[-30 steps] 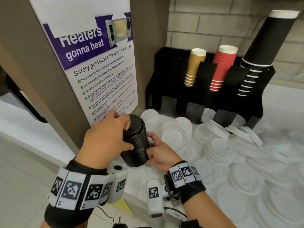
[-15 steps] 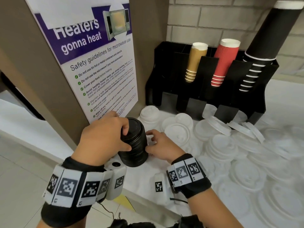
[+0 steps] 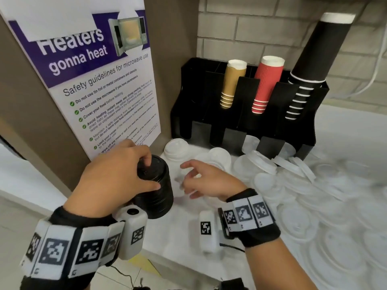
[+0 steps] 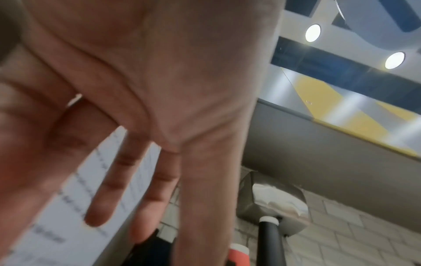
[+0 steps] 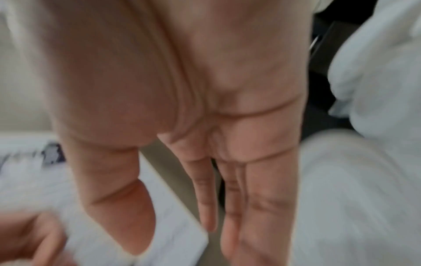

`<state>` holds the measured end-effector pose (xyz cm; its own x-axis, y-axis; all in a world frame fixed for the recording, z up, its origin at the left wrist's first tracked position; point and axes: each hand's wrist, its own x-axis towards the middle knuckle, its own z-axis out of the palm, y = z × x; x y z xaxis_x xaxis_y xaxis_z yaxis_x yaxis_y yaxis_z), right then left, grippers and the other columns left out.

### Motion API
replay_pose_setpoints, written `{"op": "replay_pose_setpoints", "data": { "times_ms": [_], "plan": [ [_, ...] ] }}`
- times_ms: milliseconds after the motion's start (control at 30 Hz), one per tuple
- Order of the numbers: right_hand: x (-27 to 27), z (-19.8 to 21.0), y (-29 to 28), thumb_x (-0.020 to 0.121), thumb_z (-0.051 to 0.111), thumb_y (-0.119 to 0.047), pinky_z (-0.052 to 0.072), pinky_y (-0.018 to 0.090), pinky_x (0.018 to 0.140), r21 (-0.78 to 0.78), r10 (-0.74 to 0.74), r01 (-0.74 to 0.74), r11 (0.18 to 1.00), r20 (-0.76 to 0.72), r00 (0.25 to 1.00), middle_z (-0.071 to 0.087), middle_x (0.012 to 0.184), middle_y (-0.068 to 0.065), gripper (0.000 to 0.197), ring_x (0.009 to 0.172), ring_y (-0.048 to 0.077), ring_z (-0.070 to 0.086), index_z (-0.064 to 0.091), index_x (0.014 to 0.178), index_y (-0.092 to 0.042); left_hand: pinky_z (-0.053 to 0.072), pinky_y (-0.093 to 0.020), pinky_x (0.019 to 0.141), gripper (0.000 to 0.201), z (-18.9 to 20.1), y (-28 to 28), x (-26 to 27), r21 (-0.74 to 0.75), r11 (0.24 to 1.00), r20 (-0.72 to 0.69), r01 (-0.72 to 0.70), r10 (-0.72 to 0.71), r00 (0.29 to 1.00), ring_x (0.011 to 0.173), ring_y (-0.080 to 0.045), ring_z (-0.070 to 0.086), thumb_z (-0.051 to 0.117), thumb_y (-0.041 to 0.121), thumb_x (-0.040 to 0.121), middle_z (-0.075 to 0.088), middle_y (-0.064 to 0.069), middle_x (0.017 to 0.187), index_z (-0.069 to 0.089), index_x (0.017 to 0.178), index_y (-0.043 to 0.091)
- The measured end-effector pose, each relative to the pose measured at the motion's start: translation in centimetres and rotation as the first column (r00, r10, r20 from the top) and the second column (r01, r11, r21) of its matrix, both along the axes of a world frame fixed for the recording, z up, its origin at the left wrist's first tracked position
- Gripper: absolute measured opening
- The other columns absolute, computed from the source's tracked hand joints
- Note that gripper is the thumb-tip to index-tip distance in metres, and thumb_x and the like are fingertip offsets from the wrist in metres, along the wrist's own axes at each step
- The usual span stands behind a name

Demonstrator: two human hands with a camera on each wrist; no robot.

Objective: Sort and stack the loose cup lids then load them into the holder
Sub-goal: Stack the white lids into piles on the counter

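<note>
Left hand (image 3: pixel 117 176) grips a stack of black lids (image 3: pixel 155 191) from above, fingers curled over its top, standing near the left edge of the worktop (image 3: pixel 184 233). Right hand (image 3: pixel 209 181) hovers just right of it, fingers loose, holding nothing. White lids (image 3: pixel 293 197) lie scattered right; black holder (image 3: pixel 209 97) stands far.

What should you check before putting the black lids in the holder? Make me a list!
1. Left hand grips the black lid stack: ok.
2. Stack is straight and tidy: ok, slightly tilted.
3. Right hand free to help: ok, holds nothing.
4. Holder has a free slot: cannot tell; the left side looks unfilled.
5. White lids clear of the holder's front: not ok, they crowd it.
</note>
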<state>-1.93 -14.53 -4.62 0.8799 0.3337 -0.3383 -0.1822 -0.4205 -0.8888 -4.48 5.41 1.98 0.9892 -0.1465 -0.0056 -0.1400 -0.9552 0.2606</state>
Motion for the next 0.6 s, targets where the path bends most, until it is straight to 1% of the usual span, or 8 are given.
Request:
{"op": "replay_pose_setpoints", "data": {
  "times_ms": [100,167,233,267,367,433,533,600],
  "plan": [
    [2.3,4.3,-5.1,0.089,0.059,-0.011,0.057,0.023,0.073,0.111,-0.217,0.203,0.973,0.134,0.967,0.063,0.088,-0.002,0.025,0.079,0.010,0.065,0.057,0.110,-0.023,0.045,-0.031,0.068,0.032,1.3,-1.6,0.1,-0.281,0.953,0.125,0.117,-0.085,0.989,0.071,-0.008,0.062,0.072,0.056,0.065,0.052,0.014,0.096,0.055,0.084,0.037],
    [5.1,6.5,-8.3,0.091,0.055,-0.008,0.050,0.019,0.064,0.182,-0.417,0.386,0.904,0.187,0.889,0.060,0.077,-0.002,0.014,0.066,0.008,0.056,0.057,0.097,-0.020,0.049,-0.029,0.071,0.030,1.5,-2.8,0.5,-0.344,0.922,0.185,0.176,-0.118,0.976,0.073,-0.005,0.062,0.072,0.055,0.068,0.053,0.015,0.097,0.055,0.086,0.037],
    [8.6,7.1,-10.9,0.090,0.054,-0.008,0.041,0.023,0.060,0.146,-0.551,0.532,0.834,0.191,0.812,0.050,0.072,0.002,0.008,0.062,0.013,0.047,0.055,0.086,-0.015,0.052,-0.032,0.073,0.029,1.2,-3.5,1.0,-0.370,0.904,0.211,0.216,-0.145,0.967,0.080,-0.005,0.060,0.073,0.054,0.069,0.053,0.015,0.096,0.056,0.088,0.038],
    [10.3,6.9,-12.1,0.089,0.055,-0.010,0.042,0.026,0.064,0.047,-0.571,0.573,0.818,0.178,0.801,0.050,0.077,0.007,0.003,0.068,0.017,0.048,0.057,0.090,-0.011,0.052,-0.032,0.075,0.029,1.0,-3.6,1.2,-0.397,0.888,0.212,0.232,-0.158,0.965,0.081,-0.002,0.059,0.072,0.054,0.069,0.054,0.016,0.095,0.057,0.087,0.038],
    [13.5,5.4,-14.2,0.088,0.060,-0.013,0.044,0.033,0.083,-0.301,-0.519,0.545,0.782,0.168,0.838,0.058,0.119,0.020,0.041,0.095,0.026,0.052,0.054,0.127,-0.002,0.052,-0.030,0.076,0.030,0.5,-4.6,1.9,-0.513,0.811,0.188,0.281,-0.213,0.959,0.084,-0.002,0.060,0.071,0.056,0.066,0.057,0.018,0.095,0.058,0.087,0.039],
    [14.6,4.3,-14.2,0.088,0.061,-0.013,0.044,0.035,0.089,-0.465,-0.430,0.464,0.754,0.186,0.884,0.051,0.135,0.018,0.047,0.113,0.030,0.054,0.050,0.132,-0.001,0.052,-0.030,0.078,0.029,0.1,-5.7,2.3,-0.619,0.721,0.159,0.310,-0.272,0.949,0.085,-0.004,0.062,0.075,0.053,0.066,0.059,0.018,0.096,0.061,0.087,0.037],
    [15.7,3.1,-13.0,0.096,0.053,-0.018,0.041,0.033,0.096,-0.816,-0.178,0.220,0.534,0.146,0.973,0.053,0.135,0.015,0.038,0.124,0.029,0.051,0.053,0.129,-0.001,0.052,-0.033,0.084,0.021,-1.0,-7.2,2.8,-0.716,0.622,0.122,0.316,-0.335,0.934,0.086,-0.007,0.065,0.079,0.034,0.075,0.062,0.015,0.099,0.064,0.089,0.029],
    [16.0,2.4,-12.7,0.099,0.047,-0.023,0.040,0.033,0.102,-0.914,-0.025,0.070,0.399,0.065,0.998,0.054,0.135,0.011,0.037,0.124,0.027,0.051,0.053,0.131,-0.005,0.052,-0.034,0.085,0.019,-1.7,-7.5,3.2,-0.727,0.606,0.120,0.322,-0.349,0.929,0.086,-0.007,0.065,0.079,0.028,0.078,0.062,0.014,0.100,0.064,0.090,0.027]
  ]
}}
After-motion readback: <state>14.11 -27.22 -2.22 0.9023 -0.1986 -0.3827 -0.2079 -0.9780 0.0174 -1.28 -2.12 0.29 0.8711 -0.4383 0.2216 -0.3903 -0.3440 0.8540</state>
